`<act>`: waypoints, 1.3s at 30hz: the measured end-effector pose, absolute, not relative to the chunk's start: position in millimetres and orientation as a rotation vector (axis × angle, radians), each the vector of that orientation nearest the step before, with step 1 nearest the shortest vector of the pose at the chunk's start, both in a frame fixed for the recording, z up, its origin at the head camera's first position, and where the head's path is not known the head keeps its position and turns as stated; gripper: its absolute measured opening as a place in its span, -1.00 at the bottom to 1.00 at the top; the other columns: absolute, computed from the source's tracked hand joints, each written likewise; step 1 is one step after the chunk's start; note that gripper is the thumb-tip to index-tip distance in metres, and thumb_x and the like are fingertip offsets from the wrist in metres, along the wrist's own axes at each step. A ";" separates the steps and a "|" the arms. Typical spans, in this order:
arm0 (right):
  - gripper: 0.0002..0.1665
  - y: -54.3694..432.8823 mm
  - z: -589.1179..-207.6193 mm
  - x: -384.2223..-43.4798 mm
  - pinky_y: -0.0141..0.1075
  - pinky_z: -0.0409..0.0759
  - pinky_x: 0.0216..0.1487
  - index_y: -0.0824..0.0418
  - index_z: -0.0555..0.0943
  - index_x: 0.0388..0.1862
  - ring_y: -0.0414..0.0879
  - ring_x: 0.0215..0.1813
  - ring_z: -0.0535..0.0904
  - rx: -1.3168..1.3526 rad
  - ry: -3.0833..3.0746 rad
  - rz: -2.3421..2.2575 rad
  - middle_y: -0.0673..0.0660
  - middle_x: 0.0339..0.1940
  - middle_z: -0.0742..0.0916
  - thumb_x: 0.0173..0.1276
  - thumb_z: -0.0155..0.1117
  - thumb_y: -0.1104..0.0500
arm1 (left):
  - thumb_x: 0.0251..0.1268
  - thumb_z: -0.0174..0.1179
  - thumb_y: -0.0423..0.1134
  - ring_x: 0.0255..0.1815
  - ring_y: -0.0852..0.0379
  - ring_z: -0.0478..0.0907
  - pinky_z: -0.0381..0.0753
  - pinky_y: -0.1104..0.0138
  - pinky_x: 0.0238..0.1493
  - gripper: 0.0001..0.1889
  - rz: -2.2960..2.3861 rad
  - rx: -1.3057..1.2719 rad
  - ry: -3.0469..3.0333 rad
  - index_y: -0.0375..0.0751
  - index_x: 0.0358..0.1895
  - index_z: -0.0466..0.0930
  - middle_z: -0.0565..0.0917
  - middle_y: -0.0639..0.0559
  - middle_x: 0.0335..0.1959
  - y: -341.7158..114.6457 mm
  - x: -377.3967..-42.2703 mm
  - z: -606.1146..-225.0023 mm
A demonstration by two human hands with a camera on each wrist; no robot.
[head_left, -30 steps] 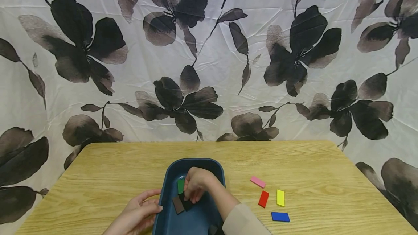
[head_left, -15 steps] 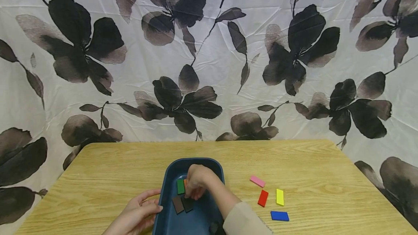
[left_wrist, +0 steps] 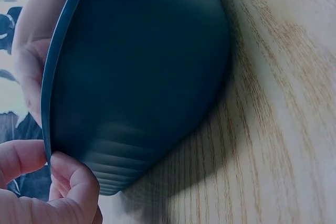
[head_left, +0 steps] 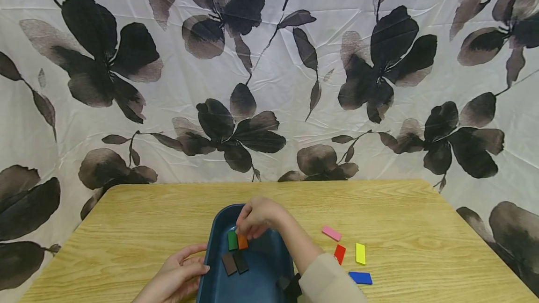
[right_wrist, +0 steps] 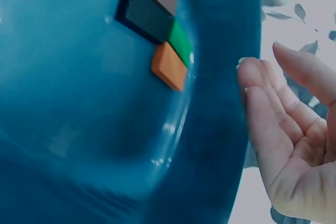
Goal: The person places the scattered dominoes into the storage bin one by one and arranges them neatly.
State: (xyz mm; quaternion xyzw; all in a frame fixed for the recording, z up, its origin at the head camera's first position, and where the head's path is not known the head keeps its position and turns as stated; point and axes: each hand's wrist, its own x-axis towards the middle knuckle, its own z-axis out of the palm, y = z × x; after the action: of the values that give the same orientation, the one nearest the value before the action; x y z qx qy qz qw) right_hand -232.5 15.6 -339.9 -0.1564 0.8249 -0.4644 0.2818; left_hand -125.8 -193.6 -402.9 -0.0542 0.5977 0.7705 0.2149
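A dark blue rectangular tub [head_left: 257, 286] stands on the table, its left rim pinched between thumb and fingers of my left hand [head_left: 178, 272]. Inside it lie a green block [head_left: 232, 241], an orange block [head_left: 242, 242], a brown block [head_left: 229, 264] and a black block [head_left: 241, 262], close together in two pairs. Above the tub's far end hovers my right hand [head_left: 262, 218]. In the right wrist view its fingers are extended, the thumb stands apart, and nothing is held; the orange block [right_wrist: 169, 66] lies on the tub floor, apart from the fingertips.
Right of the tub, a pink block [head_left: 331, 233], a red block [head_left: 340, 254], a yellow block [head_left: 360, 254] and a blue block [head_left: 360, 278] lie on the wooden table [head_left: 412, 233]. A floral cloth [head_left: 269, 83] hangs behind the table.
My right hand has let go of the orange block beside the green one and risen toward the tub's far rim. The black block, earlier partly covered, now shows fully. My left hand stays put.
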 end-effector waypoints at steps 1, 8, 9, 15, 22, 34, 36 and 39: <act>-0.91 17.7 -338.0 -233.1 -0.21 0.63 -0.41 0.31 0.67 -0.43 -0.01 -0.50 0.64 -0.412 2.207 -1.261 0.15 -0.52 0.71 0.04 0.39 0.39 | 0.21 0.05 -0.52 -0.26 0.14 0.55 0.58 0.32 -0.22 -0.35 2.133 -0.153 1.658 -0.54 0.34 -0.04 0.57 -0.04 -0.22 -193.7 -125.9 -402.5; -0.79 36.0 -326.8 -241.0 -0.23 0.64 -0.35 0.34 0.65 -0.26 -0.06 -0.45 0.65 -0.370 2.147 -1.352 0.14 -0.48 0.71 0.09 0.38 0.32 | 0.22 0.06 -0.52 -0.27 0.15 0.56 0.59 0.35 -0.23 -0.33 2.127 -0.147 1.639 -0.54 0.34 -0.06 0.59 -0.03 -0.20 -194.4 -126.0 -401.2; -0.79 39.1 -326.1 -241.7 -0.23 0.64 -0.35 0.34 0.64 -0.25 -0.06 -0.46 0.64 -0.366 2.146 -1.364 0.14 -0.48 0.71 0.09 0.38 0.32 | 0.22 0.06 -0.52 -0.28 0.16 0.56 0.59 0.35 -0.24 -0.34 2.128 -0.146 1.637 -0.54 0.34 -0.05 0.59 -0.03 -0.20 -194.3 -126.0 -401.1; -0.76 58.7 -325.1 -244.1 -0.22 0.65 -0.35 0.36 0.63 -0.23 -0.09 -0.49 0.62 -0.356 2.171 -1.404 0.13 -0.49 0.70 0.08 0.38 0.32 | 0.21 0.06 -0.53 -0.27 0.16 0.56 0.59 0.36 -0.24 -0.35 2.139 -0.159 1.627 -0.53 0.34 -0.03 0.59 -0.03 -0.21 -194.0 -126.0 -401.0; -0.70 82.9 -324.7 -245.0 -0.23 0.64 -0.33 0.38 0.61 -0.15 -0.11 -0.47 0.60 -0.328 2.171 -1.420 0.12 -0.45 0.70 0.11 0.35 0.31 | 0.21 0.07 -0.54 -0.26 0.15 0.57 0.59 0.35 -0.23 -0.33 2.142 -0.156 1.620 -0.53 0.34 -0.05 0.60 -0.04 -0.20 -193.7 -126.4 -401.1; -0.72 137.4 -325.1 -241.3 -0.24 0.63 -0.36 0.37 0.59 -0.17 -0.11 -0.48 0.60 -0.288 2.237 -1.422 0.13 -0.47 0.69 0.10 0.31 0.31 | 0.19 0.08 -0.53 -0.23 0.14 0.56 0.58 0.33 -0.19 -0.30 2.168 -0.147 1.568 -0.51 0.36 -0.07 0.58 -0.07 -0.16 -195.8 -128.9 -403.4; -0.71 146.9 -326.0 -240.7 -0.24 0.63 -0.35 0.37 0.58 -0.17 -0.12 -0.47 0.59 -0.276 2.250 -1.411 0.12 -0.46 0.69 0.10 0.31 0.30 | 0.19 0.08 -0.54 -0.24 0.14 0.56 0.58 0.33 -0.19 -0.31 2.176 -0.141 1.558 -0.50 0.35 -0.05 0.58 -0.07 -0.16 -196.0 -129.0 -403.9; -0.70 160.2 -329.1 -239.5 -0.20 0.64 -0.31 0.37 0.58 -0.17 -0.12 -0.47 0.56 -0.247 2.266 -1.403 0.11 -0.47 0.67 0.09 0.31 0.29 | 0.19 0.08 -0.54 -0.24 0.14 0.56 0.58 0.34 -0.20 -0.31 2.174 -0.133 1.556 -0.50 0.35 -0.05 0.57 -0.07 -0.16 -195.8 -128.5 -403.9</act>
State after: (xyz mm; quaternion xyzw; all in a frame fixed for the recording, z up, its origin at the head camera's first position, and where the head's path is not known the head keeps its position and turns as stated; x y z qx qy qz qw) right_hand -239.5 160.2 -329.1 -0.0897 0.8239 -0.5099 0.2305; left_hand -128.5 -195.8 -403.9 -0.0484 0.5657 0.7903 0.2303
